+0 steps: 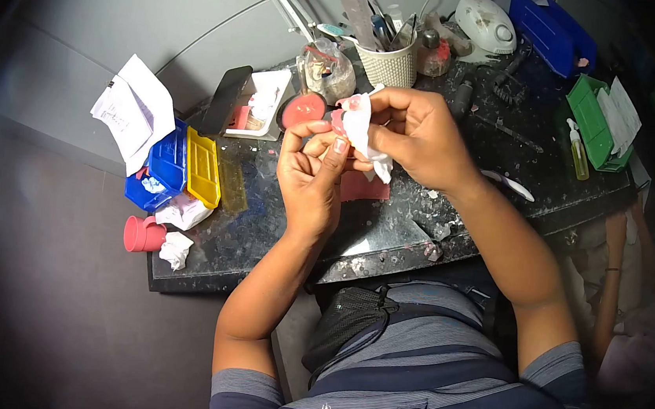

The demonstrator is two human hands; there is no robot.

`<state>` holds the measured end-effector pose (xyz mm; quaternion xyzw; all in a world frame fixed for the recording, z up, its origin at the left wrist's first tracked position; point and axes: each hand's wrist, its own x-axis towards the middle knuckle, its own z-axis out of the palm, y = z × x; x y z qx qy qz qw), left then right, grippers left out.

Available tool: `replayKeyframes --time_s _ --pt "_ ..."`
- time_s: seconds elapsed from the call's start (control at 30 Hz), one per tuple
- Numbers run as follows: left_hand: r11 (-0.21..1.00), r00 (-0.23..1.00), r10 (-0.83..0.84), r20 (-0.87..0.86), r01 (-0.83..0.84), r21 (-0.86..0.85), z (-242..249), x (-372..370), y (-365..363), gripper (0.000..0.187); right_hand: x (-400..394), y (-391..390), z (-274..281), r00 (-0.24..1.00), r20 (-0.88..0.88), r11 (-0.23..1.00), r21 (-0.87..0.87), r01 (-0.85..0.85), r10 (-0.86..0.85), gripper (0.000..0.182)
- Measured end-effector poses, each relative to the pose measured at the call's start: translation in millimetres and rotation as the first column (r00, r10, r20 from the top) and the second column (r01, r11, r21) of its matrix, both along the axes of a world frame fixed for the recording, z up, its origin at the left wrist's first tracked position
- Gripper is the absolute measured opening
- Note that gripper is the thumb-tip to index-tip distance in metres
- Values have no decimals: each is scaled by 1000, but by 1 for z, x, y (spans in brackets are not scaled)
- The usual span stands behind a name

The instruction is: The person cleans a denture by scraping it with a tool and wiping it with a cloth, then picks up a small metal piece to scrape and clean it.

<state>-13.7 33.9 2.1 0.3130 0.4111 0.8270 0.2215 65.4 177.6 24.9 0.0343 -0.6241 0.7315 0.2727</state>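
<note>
Above the dark worktop, both hands meet at a white, crumpled, tissue-like piece [359, 129] with a glossy pink part [339, 121] at its left side. My left hand [313, 175] pinches the pink part with thumb and fingertips. My right hand [422, 139] is closed round the white piece from the right. Fingers hide much of both, so the exact kind cannot be made out. Just behind my left fingertips is a round, dark-rimmed dish of pink material [303, 109]. Below the hands lies a flat pink sheet [365, 187].
At the back stand a woven-look tool cup [388, 67] and a white device [485, 22]. A white box [269, 92], blue bin [168, 156], yellow bin [203, 169] and pink mug [142, 234] sit left. On the right are a green bin [595, 124] and a small bottle [578, 154].
</note>
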Motion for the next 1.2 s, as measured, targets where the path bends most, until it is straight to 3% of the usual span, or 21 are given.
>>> replayKeyframes --time_s 0.03,0.1,0.17,0.23,0.4,0.5,0.57,0.63,0.73,0.8,0.83,0.93,1.0,1.2 --pt "1000 1000 -1 -6 1 -3 -1 -1 -1 28 0 0 -1 1000 1 1000 -3 2 -2 7" --pt "1000 1000 -4 -12 4 -7 -2 -2 -1 24 -1 2 -2 978 -53 973 -106 -207 203 7" --pt "1000 995 12 -97 -15 -25 -2 -1 -1 21 -5 -1 -6 984 -67 977 -120 -174 166 8" --pt "1000 995 8 -100 -11 -27 -5 4 2 21 -8 -2 -10 982 19 950 -257 -177 189 11" --pt "999 994 20 -105 -24 -30 -9 6 6 18 -9 -5 -16 982 135 937 -340 -77 130 14" --pt "999 996 1 -89 -5 -48 -12 2 4 17 -11 -5 -24 969 169 894 -438 -89 180 13" --pt "996 997 56 -62 -60 -66 -13 0 4 15 -13 0 -27 946 144 852 -489 -186 289 13" --pt "998 997 48 -59 -51 -49 -10 1 3 15 -13 2 -29 941 105 849 -471 -238 322 15" --pt "1000 998 14 -54 -16 -25 -7 6 5 15 -14 0 -30 953 148 882 -437 -178 265 15" --pt "1000 997 -21 -73 20 -16 -10 6 5 17 -17 -4 -26 977 185 924 -380 -29 107 13" --pt "1000 997 -22 -71 21 -17 -10 7 4 17 -15 -6 -23 977 187 924 -381 -28 107 13" --pt "1000 998 2 -63 -4 -26 -11 6 3 16 -9 -8 -17 965 204 894 -445 -58 164 11" --pt "998 999 44 -13 -45 -50 -9 6 2 18 -9 -2 -22 921 120 784 -572 -240 370 10" --pt "1000 1000 26 2 -26 12 -6 4 2 20 -6 -1 -21 924 108 775 -585 -238 366 15"
